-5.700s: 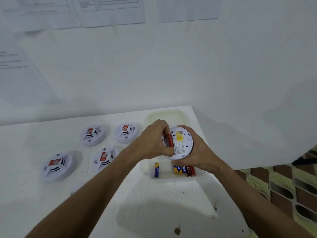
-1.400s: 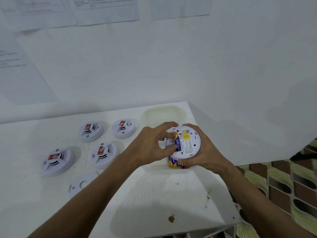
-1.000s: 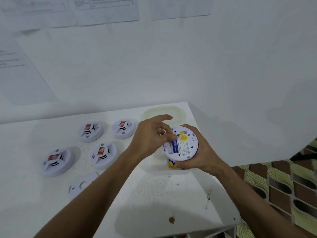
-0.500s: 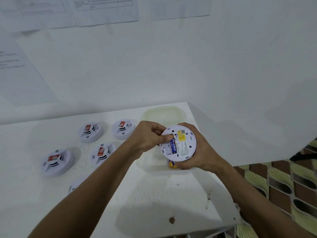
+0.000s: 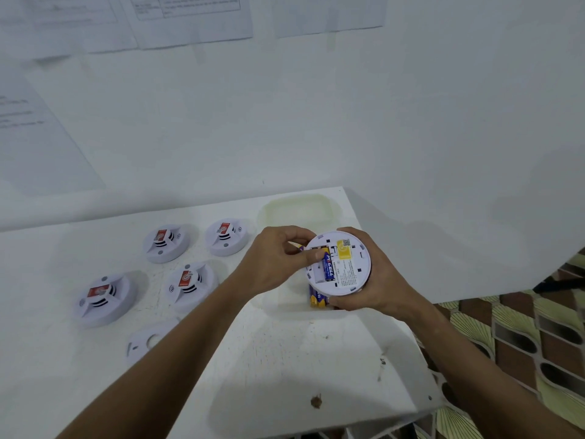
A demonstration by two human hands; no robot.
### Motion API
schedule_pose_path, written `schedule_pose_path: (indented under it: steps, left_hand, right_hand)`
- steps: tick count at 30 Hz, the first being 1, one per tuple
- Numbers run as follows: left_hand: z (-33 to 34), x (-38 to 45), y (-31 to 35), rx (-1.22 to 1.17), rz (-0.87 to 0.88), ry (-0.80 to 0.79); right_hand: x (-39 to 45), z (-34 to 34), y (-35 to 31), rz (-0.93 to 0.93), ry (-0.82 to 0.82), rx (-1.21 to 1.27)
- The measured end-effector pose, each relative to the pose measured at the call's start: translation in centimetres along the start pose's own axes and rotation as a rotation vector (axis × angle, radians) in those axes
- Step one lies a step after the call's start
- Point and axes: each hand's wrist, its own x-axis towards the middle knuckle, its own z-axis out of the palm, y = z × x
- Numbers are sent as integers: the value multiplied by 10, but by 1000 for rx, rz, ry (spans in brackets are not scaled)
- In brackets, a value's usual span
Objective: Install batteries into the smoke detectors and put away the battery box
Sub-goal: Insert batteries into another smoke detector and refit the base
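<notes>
- White plastic forms the smoke detector (image 5: pixel 343 264) held above the table's right edge; it looks light, rigid and smooth, so it could slip, and the rim is the safest place to hold it.
- The right hand (image 5: pixel 375 280) cups it from below and the side, fingers curled round the rim, with the back plate and its yellow label turned up.
- One blue-and-gold battery (image 5: pixel 327 267) already lies in the open compartment; a small, hard, slick cylinder, it is best pinched at mid-length and pressed in end first against the spring.
- The left hand (image 5: pixel 278 264) has its thumb tip on the battery's upper end; the other fingers are curled over what seems to be a second cell, mostly hidden.
- Just below the detector, the translucent battery box (image 5: pixel 285 304) sits on the table (image 5: pixel 285 369) near its right edge, with a few spare batteries (image 5: pixel 316 299) showing inside; it looks thin-walled and light, best lifted by its sides.
- A loose mounting plate (image 5: pixel 148 340) lies near the front left.
- Four other detectors (image 5: pixel 186 285) rest face up farther left.
- The box lid (image 5: pixel 297 210) lies at the far right corner.
</notes>
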Motion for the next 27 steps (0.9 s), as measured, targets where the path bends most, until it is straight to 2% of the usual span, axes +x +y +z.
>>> schedule_pose_path:
  steps: [7,9,11,13,15,27]
  left_hand:
    - [4,0,-13,-63,1,59]
    - [5,1,-26,128,-6,28]
    - [10,3,-36,375,-12,-97]
    - [19,6,-43,521,-14,-236]
    - [26,9,-47,620,0,-293]
    - [36,12,-48,724,29,-342]
  right_hand:
    - [-17,-19,6,25,40,-12]
    - [-24,-27,8,60,52,10]
    - [-31,-32,11,80,56,10]
    - [-36,-33,14,98,54,4]
    - [-40,-34,17,112,56,9]
    - [-50,-37,25,138,38,18]
